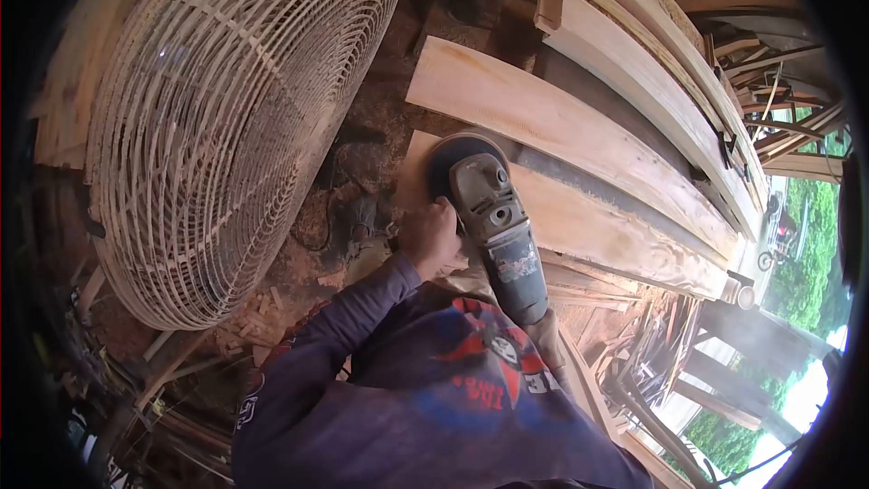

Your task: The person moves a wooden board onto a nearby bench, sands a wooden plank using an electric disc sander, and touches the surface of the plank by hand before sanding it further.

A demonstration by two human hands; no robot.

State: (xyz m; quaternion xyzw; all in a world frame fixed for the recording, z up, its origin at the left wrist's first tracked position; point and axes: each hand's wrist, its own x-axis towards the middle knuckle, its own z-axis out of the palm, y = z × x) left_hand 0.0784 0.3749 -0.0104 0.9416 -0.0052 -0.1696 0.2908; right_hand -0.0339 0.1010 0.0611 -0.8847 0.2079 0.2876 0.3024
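An angle grinder (pixel 505 231) with a dark round sanding disc (pixel 462 152) lies over the near wooden plank (pixel 597 226). The disc rests on or just above the plank's left end; I cannot tell which. My left hand (pixel 430 237) is closed in a fist beside the grinder's head, at its side handle, which the fingers hide. At the rear end of the grinder's body is my right hand (pixel 547 337), closed around it, mostly hidden by the tool and my shirt.
A large dusty fan guard (pixel 235 118) stands close on the left. A second plank (pixel 561 140) lies beyond the near one, with longer boards (pixel 634 72) stacked behind. Wood scraps and sawdust (pixel 258 317) cover the ground. Greenery (pixel 810 254) shows outside at right.
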